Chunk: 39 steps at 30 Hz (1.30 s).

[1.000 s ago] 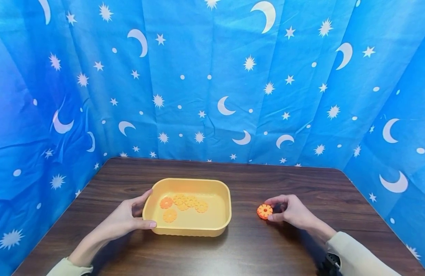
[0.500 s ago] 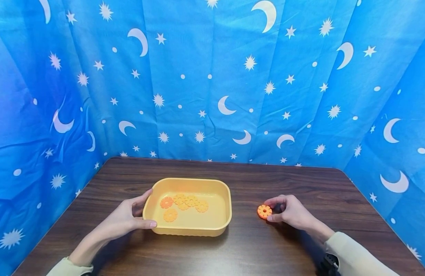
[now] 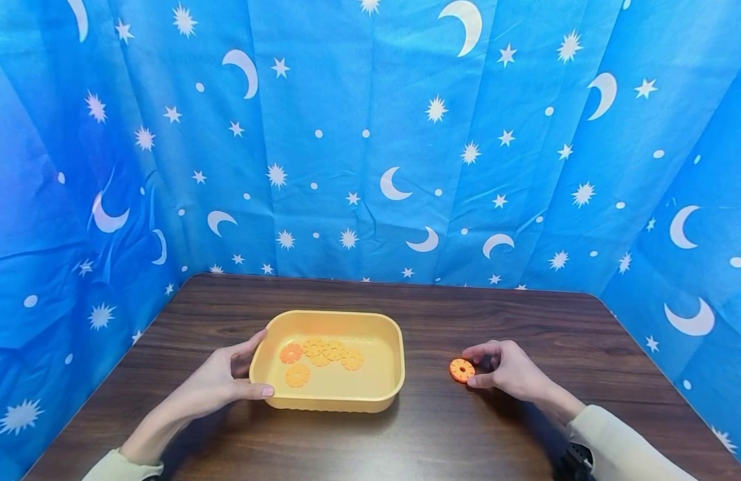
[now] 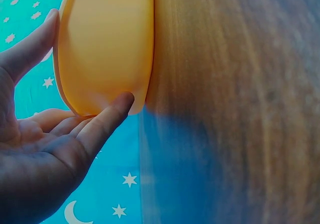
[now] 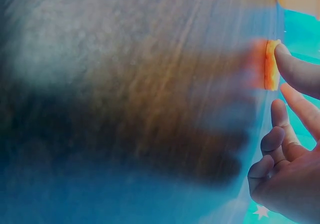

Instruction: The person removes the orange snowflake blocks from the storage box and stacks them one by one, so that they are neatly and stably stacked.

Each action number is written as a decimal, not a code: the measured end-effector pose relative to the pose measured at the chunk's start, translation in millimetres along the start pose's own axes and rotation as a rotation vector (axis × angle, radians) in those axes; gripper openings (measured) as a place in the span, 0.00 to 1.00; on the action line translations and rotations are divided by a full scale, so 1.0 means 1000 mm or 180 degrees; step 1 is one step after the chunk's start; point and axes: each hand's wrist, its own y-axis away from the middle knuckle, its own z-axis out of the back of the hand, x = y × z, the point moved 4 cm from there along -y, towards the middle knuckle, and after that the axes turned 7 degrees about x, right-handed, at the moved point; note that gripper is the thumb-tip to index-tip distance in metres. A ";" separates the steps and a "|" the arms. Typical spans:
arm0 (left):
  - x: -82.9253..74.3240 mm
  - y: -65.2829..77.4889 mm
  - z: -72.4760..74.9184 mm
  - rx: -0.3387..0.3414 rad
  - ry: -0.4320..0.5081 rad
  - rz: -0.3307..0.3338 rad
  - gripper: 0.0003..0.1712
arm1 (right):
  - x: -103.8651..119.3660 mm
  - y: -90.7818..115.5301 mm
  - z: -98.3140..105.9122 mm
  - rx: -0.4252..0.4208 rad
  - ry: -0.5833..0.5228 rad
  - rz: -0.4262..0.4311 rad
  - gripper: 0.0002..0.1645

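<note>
My left hand (image 3: 210,384) grips the left end of a yellow plastic tub (image 3: 364,403), its thumb on the near rim; the left wrist view shows the fingers against the tub wall (image 4: 107,44). Inside the tub lie several flat, notched plastic discs, like flowers: an orange disc (image 3: 290,353) at left, yellow-orange discs such as this one (image 3: 297,375) and overlapping ones (image 3: 334,350) beside it. Right of the tub, a small stack of orange notched discs (image 3: 460,370) rests on the table. My right hand (image 3: 514,373) holds it between thumb and index finger; the other fingers stay loosely bent (image 5: 272,139).
The dark wood-grain table (image 3: 322,444) carries the tub left of centre and the stack to its right. A blue curtain (image 3: 346,133) with white moons and stars hangs behind the table and along both sides.
The orange stack looked uneven a second ago; its edges now line up more neatly, and its top disc seems turned. Both hands and the tub keep nearly the same places.
</note>
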 end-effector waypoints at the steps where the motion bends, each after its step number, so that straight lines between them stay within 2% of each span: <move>1: 0.000 0.000 0.000 -0.0002 -0.0007 0.0007 0.64 | 0.000 0.000 0.000 0.0002 -0.0009 0.0003 0.27; 9: 0.001 0.001 0.000 0.0003 0.0001 -0.0004 0.63 | 0.012 -0.001 0.004 -0.0022 0.0044 0.0041 0.28; 20: 0.000 0.001 0.000 -0.0022 -0.0020 0.0032 0.64 | 0.054 -0.012 -0.004 0.0009 0.0238 0.0364 0.25; 29: 0.001 0.000 0.000 -0.0013 -0.0026 0.0015 0.64 | 0.091 -0.023 -0.016 0.0022 0.0312 0.0570 0.24; 39: 0.000 0.001 -0.001 -0.0024 -0.0038 0.0068 0.63 | 0.116 -0.042 -0.034 0.0184 0.0368 0.0764 0.25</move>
